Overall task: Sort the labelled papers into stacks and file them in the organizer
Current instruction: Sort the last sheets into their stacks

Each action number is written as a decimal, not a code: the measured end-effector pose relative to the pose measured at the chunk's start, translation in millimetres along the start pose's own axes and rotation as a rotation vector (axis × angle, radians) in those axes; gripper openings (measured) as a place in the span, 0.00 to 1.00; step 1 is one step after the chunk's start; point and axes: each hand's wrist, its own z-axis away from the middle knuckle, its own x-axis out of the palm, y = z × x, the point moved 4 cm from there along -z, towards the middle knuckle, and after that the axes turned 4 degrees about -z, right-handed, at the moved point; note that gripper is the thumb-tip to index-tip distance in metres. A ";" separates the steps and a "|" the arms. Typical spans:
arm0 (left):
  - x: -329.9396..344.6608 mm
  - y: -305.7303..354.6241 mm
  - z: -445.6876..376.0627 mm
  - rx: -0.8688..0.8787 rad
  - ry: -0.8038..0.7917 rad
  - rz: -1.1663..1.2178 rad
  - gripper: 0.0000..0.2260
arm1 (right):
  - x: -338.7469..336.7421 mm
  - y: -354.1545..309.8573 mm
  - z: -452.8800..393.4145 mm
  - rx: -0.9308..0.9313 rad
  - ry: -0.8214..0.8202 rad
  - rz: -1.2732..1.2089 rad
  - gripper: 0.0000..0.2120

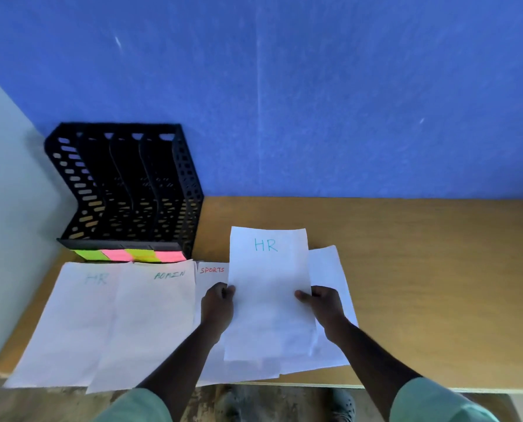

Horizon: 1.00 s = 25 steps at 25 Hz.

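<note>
I have a sheet marked HR [268, 287] lifted in the centre of the frame, a little right of middle, held up off the desk [421, 269] with its heading toward the wall. My left hand [218, 309] pinches its left edge with the fingers curled round the paper, and my right hand [322, 306] pinches the right edge the same way, thumb on top. Under and just right of it lies the unsorted pile [330, 315], its top sheet showing no label I can read. To the left, laid side by side along the lower edge of the frame, are the sports stack [212, 271], the admin stack [150, 315], and at the far lower left the HR stack [71, 318]. I judge the sorting is still under way, and this sheet belongs on that far-left stack. The next move calls for carrying it across the other two stacks without dragging them, then laying it square on top. The black organizer [126, 190] stands at the left against the wall, its slots empty as far as I can see, with green and pink sticky notes [129, 255] along its front lip, so filing has not begun.
</note>
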 end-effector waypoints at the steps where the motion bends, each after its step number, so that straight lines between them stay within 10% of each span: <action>1: -16.9 -11.5 -6.6 0.006 0.004 -0.024 0.11 | 18.2 4.3 4.3 0.011 0.008 0.009 0.14; 25: -220.9 -196.5 -31.0 -0.169 0.356 -0.153 0.08 | 282.7 18.5 72.2 -0.145 -0.150 0.498 0.21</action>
